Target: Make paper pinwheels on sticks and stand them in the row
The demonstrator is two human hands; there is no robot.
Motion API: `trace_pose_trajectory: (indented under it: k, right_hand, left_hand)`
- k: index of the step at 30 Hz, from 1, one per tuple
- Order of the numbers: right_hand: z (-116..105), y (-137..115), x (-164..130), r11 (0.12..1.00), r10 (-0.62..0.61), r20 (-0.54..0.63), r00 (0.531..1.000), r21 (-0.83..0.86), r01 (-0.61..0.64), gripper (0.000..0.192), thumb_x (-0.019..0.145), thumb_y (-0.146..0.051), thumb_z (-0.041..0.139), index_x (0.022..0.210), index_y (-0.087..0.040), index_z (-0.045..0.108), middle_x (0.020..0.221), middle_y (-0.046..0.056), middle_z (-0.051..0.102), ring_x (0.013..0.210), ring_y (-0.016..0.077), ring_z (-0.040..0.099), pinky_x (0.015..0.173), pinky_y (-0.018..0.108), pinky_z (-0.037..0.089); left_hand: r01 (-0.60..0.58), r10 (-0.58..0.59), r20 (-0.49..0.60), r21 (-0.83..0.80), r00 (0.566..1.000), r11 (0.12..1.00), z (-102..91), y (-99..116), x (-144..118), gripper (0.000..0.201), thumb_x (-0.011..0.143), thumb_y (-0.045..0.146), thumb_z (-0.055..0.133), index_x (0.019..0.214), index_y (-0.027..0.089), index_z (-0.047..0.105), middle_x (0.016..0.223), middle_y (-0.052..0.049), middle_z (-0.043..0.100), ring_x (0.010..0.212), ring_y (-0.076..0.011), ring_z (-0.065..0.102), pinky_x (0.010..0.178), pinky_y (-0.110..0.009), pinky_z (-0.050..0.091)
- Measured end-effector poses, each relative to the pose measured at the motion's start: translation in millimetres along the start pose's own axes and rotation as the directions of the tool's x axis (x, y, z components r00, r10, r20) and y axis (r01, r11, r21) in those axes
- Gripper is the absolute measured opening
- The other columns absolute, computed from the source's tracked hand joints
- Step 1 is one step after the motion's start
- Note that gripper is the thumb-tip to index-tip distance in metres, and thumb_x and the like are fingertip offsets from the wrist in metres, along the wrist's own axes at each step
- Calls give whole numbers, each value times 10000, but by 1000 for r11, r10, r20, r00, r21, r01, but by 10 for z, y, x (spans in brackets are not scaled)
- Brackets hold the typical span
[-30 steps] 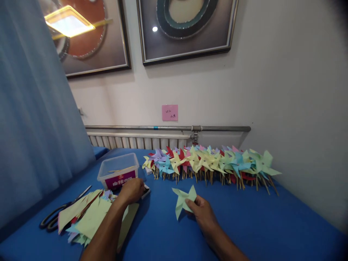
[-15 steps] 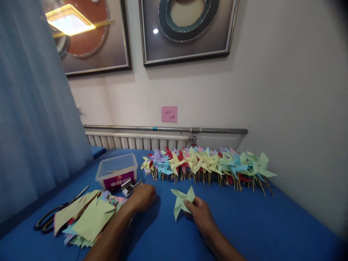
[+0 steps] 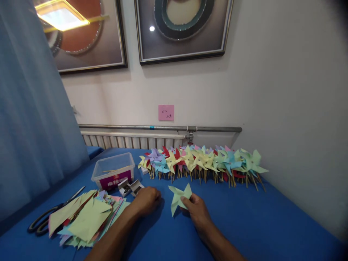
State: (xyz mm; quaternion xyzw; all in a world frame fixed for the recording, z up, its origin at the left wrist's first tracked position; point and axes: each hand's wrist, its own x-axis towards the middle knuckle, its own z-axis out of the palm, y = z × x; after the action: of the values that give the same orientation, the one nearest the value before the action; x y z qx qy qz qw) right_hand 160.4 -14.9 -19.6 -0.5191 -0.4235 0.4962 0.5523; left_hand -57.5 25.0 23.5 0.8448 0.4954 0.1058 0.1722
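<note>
The right hand [image 3: 197,210] is pinching a pale green paper pinwheel [image 3: 178,196] by its near edge, fingers closed on the paper, and the pinwheel is lying on the blue table [image 3: 244,221] just in front of the hand. The left hand [image 3: 146,200] is resting on the table just beside it, curled into a loose fist; whether it is holding anything cannot be told. A small open box [image 3: 129,187] is sitting just behind the left hand, next to a clear plastic tub [image 3: 113,174]. A stack of coloured paper squares [image 3: 87,219] and scissors [image 3: 51,214] are lying to the left, and a row of finished pinwheels [image 3: 201,163] is lining the wall.
</note>
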Motion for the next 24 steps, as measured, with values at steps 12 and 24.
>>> trace_pose_trajectory:
  k: [12, 24]
  right_hand:
    - [55, -47, -40, 995, -43, -54, 998, 87, 48, 331, 633, -449, 791, 817, -179, 735, 726, 33, 740, 711, 233, 682, 642, 308, 547]
    - [24, -46, -32, 976, 29, -78, 997, 219, -12, 396, 627, -441, 822, 922, -187, 750, 863, 52, 772, 682, 197, 681, 624, 288, 546]
  left_hand:
    - [-201, -26, -371, -559, 928, 804, 384, 568, 26, 126, 822, 219, 592, 728, 195, 672, 798, -30, 617, 813, -172, 585, 760, -269, 453]
    - [-109, -275, -345, -779, 897, 618, 510, 572, 133, 64, 718, 216, 683, 670, 173, 685, 1155, -106, 679, 1022, -243, 647, 850, -325, 506]
